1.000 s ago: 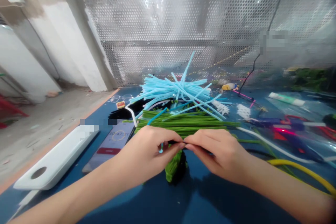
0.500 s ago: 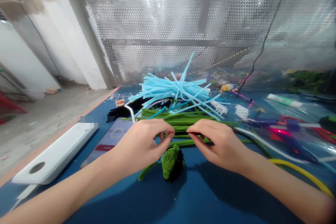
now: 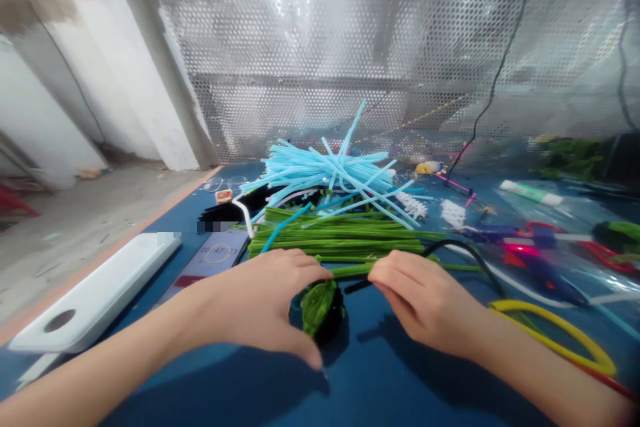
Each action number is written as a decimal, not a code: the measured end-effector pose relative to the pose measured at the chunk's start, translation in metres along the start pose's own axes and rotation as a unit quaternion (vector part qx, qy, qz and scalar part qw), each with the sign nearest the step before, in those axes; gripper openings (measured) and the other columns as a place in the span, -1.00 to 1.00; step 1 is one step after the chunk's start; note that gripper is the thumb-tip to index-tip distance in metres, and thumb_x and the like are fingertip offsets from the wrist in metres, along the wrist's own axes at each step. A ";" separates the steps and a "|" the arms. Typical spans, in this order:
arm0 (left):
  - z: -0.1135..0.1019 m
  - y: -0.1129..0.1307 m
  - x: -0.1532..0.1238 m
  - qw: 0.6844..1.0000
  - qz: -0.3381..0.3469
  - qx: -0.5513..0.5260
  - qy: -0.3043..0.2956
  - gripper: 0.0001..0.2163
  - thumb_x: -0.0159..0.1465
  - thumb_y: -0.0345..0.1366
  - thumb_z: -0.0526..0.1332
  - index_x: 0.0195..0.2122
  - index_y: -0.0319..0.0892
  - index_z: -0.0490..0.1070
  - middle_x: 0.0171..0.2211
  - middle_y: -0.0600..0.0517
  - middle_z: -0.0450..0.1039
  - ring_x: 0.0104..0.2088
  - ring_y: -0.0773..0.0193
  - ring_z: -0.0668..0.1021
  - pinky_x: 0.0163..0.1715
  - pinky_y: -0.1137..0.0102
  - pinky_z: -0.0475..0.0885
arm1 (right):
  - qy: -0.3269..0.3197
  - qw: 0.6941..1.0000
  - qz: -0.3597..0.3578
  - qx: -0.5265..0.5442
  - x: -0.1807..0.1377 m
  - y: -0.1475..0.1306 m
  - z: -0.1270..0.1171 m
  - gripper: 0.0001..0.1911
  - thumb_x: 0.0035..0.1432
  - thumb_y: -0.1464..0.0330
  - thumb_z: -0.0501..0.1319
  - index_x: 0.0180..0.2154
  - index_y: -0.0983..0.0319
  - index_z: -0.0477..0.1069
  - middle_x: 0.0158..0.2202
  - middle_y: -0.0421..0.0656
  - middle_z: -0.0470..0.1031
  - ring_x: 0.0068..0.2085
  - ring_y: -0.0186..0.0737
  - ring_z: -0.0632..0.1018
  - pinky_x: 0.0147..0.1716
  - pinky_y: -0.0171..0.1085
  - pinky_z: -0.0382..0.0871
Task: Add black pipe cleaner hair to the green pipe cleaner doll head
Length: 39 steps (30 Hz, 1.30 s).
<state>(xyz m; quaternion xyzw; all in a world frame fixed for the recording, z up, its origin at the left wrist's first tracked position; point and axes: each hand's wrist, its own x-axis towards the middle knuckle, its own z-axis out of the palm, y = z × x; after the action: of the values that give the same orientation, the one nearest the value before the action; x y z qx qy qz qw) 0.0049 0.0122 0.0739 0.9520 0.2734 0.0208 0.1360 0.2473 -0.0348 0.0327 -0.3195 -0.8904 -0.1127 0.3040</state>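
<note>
My right hand [image 3: 425,300] is closed in a pinch on a black pipe cleaner [image 3: 357,285]. Its short end points left, while a black length arcs out behind the hand to the right. A rounded piece of green and black pipe cleaner [image 3: 321,310] rests on the blue table. Over its left side reaches my left hand [image 3: 265,300], thumb and fingers spread wide around it; I cannot tell whether they touch it. Just beyond both hands lies a pile of green pipe cleaners [image 3: 340,240].
Light blue pipe cleaners [image 3: 325,173] are heaped behind the green ones. On the left are a white power bank [image 3: 100,287] and a phone [image 3: 217,257] showing a timer. A glue gun [image 3: 540,257] with a red light, white cable and yellow loop [image 3: 560,327] lie right.
My left hand has opened from a pinch and come down around the green and black piece. My right hand has shifted slightly right and lower, and the black pipe cleaner now shows clearly.
</note>
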 end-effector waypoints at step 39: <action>0.009 0.011 -0.002 0.908 0.074 -0.411 0.030 -0.62 0.17 -0.58 0.13 0.01 -0.18 0.22 -0.12 -0.03 0.41 -0.13 0.24 0.50 -0.18 0.44 0.42 | 0.137 0.985 -0.020 0.102 -0.012 -0.031 -0.014 -0.59 0.02 0.73 0.09 -0.07 0.38 0.28 -0.28 -0.04 0.47 -0.27 -0.21 0.40 -0.29 -0.15 0.32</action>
<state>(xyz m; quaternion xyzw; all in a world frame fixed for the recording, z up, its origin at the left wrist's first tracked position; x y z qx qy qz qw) 0.0098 -0.0001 0.0688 0.8283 0.1729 0.1701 0.5050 0.2414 -0.0697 0.0364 -0.2502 -0.8534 -0.0707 0.4518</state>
